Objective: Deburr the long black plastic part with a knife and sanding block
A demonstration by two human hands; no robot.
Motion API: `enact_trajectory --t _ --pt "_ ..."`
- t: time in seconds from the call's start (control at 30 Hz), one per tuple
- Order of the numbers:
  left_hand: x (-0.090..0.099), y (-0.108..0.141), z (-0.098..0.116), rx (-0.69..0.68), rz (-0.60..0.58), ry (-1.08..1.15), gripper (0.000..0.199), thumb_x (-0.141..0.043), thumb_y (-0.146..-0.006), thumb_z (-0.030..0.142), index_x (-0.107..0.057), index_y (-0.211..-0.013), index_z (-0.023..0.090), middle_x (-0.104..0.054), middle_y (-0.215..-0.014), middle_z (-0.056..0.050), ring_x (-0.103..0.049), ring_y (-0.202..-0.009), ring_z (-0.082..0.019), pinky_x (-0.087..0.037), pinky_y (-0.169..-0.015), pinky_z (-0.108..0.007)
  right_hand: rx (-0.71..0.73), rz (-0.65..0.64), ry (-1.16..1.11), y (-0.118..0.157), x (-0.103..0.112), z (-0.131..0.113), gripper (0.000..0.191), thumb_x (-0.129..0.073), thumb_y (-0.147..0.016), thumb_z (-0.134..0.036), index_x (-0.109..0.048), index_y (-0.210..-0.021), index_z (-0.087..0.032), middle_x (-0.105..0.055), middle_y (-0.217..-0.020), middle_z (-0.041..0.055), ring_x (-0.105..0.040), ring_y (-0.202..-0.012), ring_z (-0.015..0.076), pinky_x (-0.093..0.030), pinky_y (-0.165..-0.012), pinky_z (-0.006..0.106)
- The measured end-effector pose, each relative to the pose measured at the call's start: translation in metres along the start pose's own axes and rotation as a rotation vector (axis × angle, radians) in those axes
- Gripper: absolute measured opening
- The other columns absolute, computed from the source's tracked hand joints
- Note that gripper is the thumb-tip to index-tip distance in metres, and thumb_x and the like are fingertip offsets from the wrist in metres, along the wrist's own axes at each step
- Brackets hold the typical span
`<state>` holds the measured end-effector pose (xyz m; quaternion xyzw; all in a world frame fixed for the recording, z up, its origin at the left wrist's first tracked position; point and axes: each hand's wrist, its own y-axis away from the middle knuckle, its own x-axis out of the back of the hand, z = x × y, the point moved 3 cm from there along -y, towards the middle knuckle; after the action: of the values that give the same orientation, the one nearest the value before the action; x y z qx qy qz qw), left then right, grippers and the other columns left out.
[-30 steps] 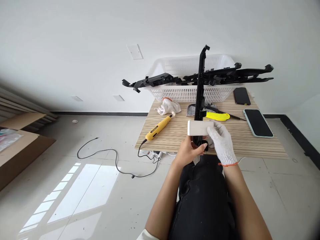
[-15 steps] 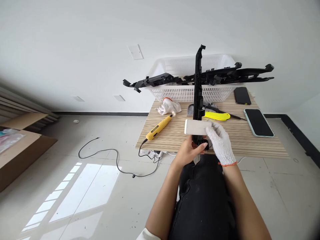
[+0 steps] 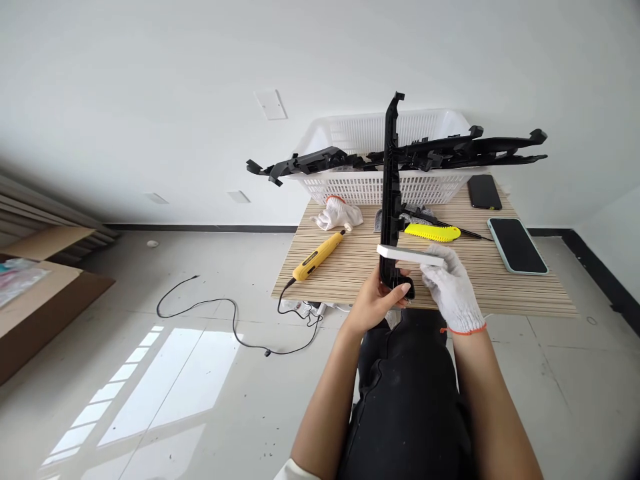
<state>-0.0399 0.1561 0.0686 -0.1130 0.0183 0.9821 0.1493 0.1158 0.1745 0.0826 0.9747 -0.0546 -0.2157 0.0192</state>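
Note:
My bare left hand [image 3: 377,303] grips the lower end of a long black plastic trim piece [image 3: 390,193], which stands up in front of me. A white cotton glove with an orange cuff covers my right hand [image 3: 453,287]. Its fingers pinch the right end of a flat white rectangular block [image 3: 410,255], seen nearly edge-on. The block's left end lies across the lower part of the trim piece; whether they touch I cannot tell. Just beyond the block lies a bright yellow toothed tool [image 3: 433,233], perhaps a brush or a knife handle.
A white plastic basket [image 3: 350,190] carries several black trim pieces [image 3: 480,147] across its rim. On the striped table [image 3: 500,287] are a yellow corded tool [image 3: 319,256], a crumpled glove [image 3: 339,214], a grey cloth [image 3: 379,220] and two phones [image 3: 517,245]. A black cable [image 3: 235,320] trails over the floor.
The white block has turned from showing its broad face to nearly edge-on. My right hand has shifted slightly right. The trim piece has moved a little left in my left hand.

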Motion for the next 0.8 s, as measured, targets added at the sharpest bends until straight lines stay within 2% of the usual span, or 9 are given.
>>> enact_trajectory --t 0.17,0.27,0.37,0.43,0.53,0.57,0.67,0.73,0.8 --pt "0.001 0.000 0.000 0.001 0.018 0.017 0.044 -0.072 -0.082 0.039 -0.052 -0.116 0.018 -0.062 -0.124 -0.011 -0.066 -0.063 -0.008 -0.061 -0.062 -0.025 -0.096 -0.130 0.164 0.005 -0.002 0.000 0.033 -0.068 -0.079 -0.034 -0.058 -0.110 -0.030 -0.050 -0.056 -0.0107 -0.028 -0.031 0.0049 -0.020 -0.027 0.017" --pt "0.001 0.000 -0.001 0.008 0.023 0.027 0.044 -0.072 -0.082 0.039 -0.052 -0.116 0.019 -0.063 -0.122 -0.010 -0.067 -0.063 -0.009 -0.061 -0.062 -0.025 -0.074 -0.163 0.086 0.006 0.001 -0.004 0.037 -0.062 -0.079 -0.035 -0.055 -0.115 -0.029 -0.054 -0.051 -0.0086 -0.038 -0.030 0.0092 -0.026 -0.028 0.019" --pt "0.001 0.000 -0.003 0.006 0.030 0.021 0.044 -0.073 -0.081 0.039 -0.052 -0.115 0.020 -0.063 -0.124 -0.010 -0.067 -0.064 -0.009 -0.061 -0.062 -0.026 -0.073 -0.143 0.003 0.006 0.001 -0.006 0.036 -0.054 -0.082 -0.045 -0.056 -0.113 -0.026 -0.053 -0.044 -0.0057 -0.049 -0.034 0.0153 -0.036 -0.033 0.023" --pt "0.002 0.000 -0.003 0.012 0.028 -0.005 0.041 -0.074 -0.080 0.040 -0.055 -0.110 0.018 -0.068 -0.111 -0.008 -0.068 -0.064 -0.011 -0.060 -0.062 -0.026 -0.072 -0.094 0.041 0.006 -0.001 -0.005 0.032 -0.055 -0.082 -0.047 -0.059 -0.106 -0.026 -0.055 -0.048 -0.0046 -0.049 -0.035 0.0143 -0.035 -0.033 0.023" --pt "0.001 0.000 -0.002 0.037 0.007 -0.051 0.038 -0.073 -0.080 0.042 -0.058 -0.103 0.015 -0.069 -0.081 -0.003 -0.068 -0.064 -0.015 -0.060 -0.061 -0.028 -0.048 -0.037 0.181 0.006 -0.006 -0.001 0.025 -0.065 -0.079 -0.039 -0.062 -0.100 -0.026 -0.055 -0.050 -0.0060 -0.046 -0.035 0.0107 -0.035 -0.033 0.021" --pt "0.001 0.000 -0.001 0.038 0.002 -0.056 0.039 -0.073 -0.080 0.042 -0.058 -0.105 0.015 -0.069 -0.083 -0.003 -0.067 -0.064 -0.014 -0.059 -0.062 -0.028 -0.031 -0.011 0.208 0.006 -0.007 0.000 0.025 -0.066 -0.079 -0.038 -0.062 -0.101 -0.027 -0.054 -0.050 -0.0067 -0.046 -0.036 0.0106 -0.036 -0.034 0.020" --pt "0.001 0.001 0.001 0.012 -0.006 -0.044 0.048 -0.076 -0.078 0.039 -0.053 -0.115 0.020 -0.066 -0.116 -0.009 -0.067 -0.071 -0.012 -0.059 -0.065 -0.028 0.027 0.104 0.226 0.005 -0.006 0.001 0.027 -0.063 -0.083 -0.040 -0.060 -0.107 -0.028 -0.051 -0.049 -0.0076 -0.048 -0.040 0.0118 -0.037 -0.036 0.020" --pt "0.001 0.001 0.002 -0.016 -0.023 -0.060 0.053 -0.080 -0.074 0.036 -0.053 -0.117 0.021 -0.062 -0.125 -0.010 -0.068 -0.085 -0.016 -0.058 -0.071 -0.028 0.064 0.099 0.252 0.004 -0.007 0.000 0.027 -0.066 -0.081 -0.038 -0.062 -0.105 -0.027 -0.058 -0.059 -0.0049 -0.053 -0.046 0.0119 -0.042 -0.040 0.022" --pt "0.001 0.000 0.001 -0.034 -0.035 -0.081 0.055 -0.082 -0.072 0.034 -0.053 -0.117 0.020 -0.062 -0.123 -0.010 -0.066 -0.097 -0.020 -0.057 -0.078 -0.029 0.081 0.045 0.292 0.004 -0.009 -0.001 0.027 -0.069 -0.079 -0.036 -0.065 -0.102 -0.025 -0.063 -0.072 -0.0014 -0.057 -0.054 0.0124 -0.046 -0.046 0.024"
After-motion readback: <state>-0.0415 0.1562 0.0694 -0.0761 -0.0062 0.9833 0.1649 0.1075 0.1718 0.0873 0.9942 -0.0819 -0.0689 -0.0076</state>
